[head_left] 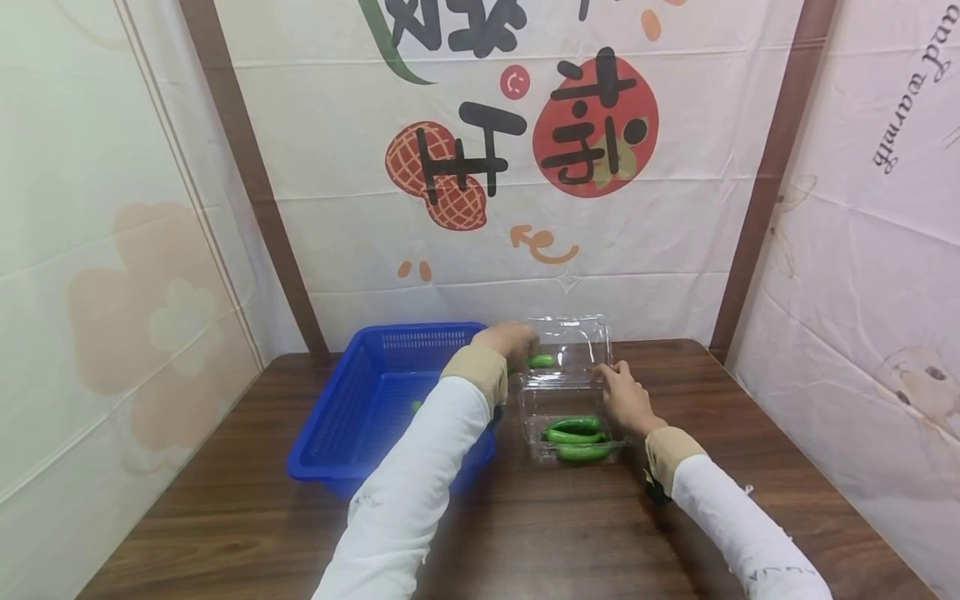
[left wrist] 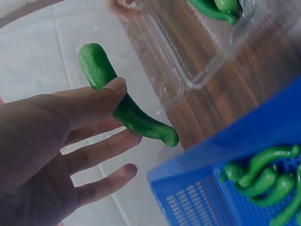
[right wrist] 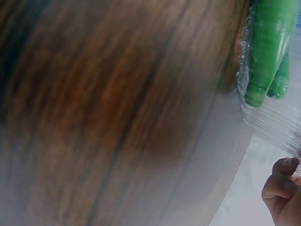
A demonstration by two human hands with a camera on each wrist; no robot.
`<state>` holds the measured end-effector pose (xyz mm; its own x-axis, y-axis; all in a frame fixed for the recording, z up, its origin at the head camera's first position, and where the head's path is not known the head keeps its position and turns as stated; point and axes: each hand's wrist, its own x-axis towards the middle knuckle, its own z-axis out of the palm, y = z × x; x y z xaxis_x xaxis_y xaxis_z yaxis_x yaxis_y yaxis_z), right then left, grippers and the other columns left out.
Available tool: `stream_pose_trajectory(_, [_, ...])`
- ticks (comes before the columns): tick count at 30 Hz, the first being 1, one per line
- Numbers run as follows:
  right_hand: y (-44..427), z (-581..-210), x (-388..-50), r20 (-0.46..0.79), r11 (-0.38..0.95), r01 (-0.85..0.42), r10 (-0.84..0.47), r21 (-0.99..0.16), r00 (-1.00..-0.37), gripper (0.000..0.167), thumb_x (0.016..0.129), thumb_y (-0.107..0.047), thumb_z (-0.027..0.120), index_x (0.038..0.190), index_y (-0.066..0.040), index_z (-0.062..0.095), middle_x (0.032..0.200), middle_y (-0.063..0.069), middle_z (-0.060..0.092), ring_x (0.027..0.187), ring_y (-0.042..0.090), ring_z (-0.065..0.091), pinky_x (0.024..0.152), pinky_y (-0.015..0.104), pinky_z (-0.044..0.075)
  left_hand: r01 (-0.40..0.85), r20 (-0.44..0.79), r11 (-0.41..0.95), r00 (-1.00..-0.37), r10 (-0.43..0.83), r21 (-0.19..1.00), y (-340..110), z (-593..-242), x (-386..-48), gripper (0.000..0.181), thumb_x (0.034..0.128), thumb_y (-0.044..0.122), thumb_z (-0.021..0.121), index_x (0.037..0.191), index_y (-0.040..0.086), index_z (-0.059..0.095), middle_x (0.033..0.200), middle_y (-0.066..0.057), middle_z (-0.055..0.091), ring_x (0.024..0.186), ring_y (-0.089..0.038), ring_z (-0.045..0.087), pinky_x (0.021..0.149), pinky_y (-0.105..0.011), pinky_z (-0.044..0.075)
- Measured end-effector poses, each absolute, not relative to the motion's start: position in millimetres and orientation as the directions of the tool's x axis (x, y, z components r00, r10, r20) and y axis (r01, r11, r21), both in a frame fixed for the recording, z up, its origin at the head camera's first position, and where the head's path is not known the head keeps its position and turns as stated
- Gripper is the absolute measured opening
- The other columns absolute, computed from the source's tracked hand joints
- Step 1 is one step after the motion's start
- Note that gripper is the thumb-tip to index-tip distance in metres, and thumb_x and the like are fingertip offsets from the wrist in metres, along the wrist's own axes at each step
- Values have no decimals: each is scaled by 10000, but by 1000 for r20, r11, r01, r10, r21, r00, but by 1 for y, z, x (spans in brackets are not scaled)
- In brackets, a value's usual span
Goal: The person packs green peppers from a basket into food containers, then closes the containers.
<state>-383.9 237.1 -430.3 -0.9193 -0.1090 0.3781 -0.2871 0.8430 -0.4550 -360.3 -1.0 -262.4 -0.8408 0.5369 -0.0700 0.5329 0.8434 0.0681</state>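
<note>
My left hand (head_left: 510, 340) is above the blue basket's right rear corner, beside the raised lid. Its thumb and fingers pinch a curved green pepper (left wrist: 141, 121), seen whole in the left wrist view. A clear plastic clamshell box (head_left: 527, 417) lies with its lid (head_left: 573, 323) standing back; several green peppers (head_left: 576, 437) rest in its base. At the box's right side, near the hinge, my right hand (head_left: 628, 402) pinches the plastic edge with curled fingers. In the right wrist view the fingers (right wrist: 277, 186) show only in part.
Left of the box stands a blue plastic basket (head_left: 318, 421), with several green peppers (left wrist: 263, 179) inside, mostly hidden by the left arm in the head view. Both stand on a brown wood-grain table (head_left: 555, 533). A printed white cloth (head_left: 337, 208) hangs behind.
</note>
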Motion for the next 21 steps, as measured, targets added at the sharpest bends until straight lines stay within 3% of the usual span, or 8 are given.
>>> stream_pose_trajectory(9, [237,-431,-385,380,844,-277,-96,-460,-920,283,934,0,511,1152,-139,626,1158,189,485,819,419,616,667,557,494,582,-43,813,-812,581,-14,26,-283,-370,159,878,132,714,1016,69,667,978,-43,650,936,-211,600,838,-339,493])
stream_pose_trajectory(16, [236,-430,-383,380,846,-278,-97,-456,-920,254,962,-25,504,1160,-124,628,1135,176,478,781,407,612,652,554,495,504,-35,860,-864,503,-75,43,-301,-366,94,888,103,677,976,135,659,1052,-29,672,965,-215,634,827,-370,523])
stream_pose_trajectory(21, [236,-430,-384,383,845,-281,-100,-454,-918,252,959,-21,514,1163,-115,627,1134,175,474,757,395,608,648,556,495,466,-37,880,-885,465,-91,56,-311,-359,185,931,117,645,1112,155,657,1198,-39,666,1065,-234,638,866,-388,522])
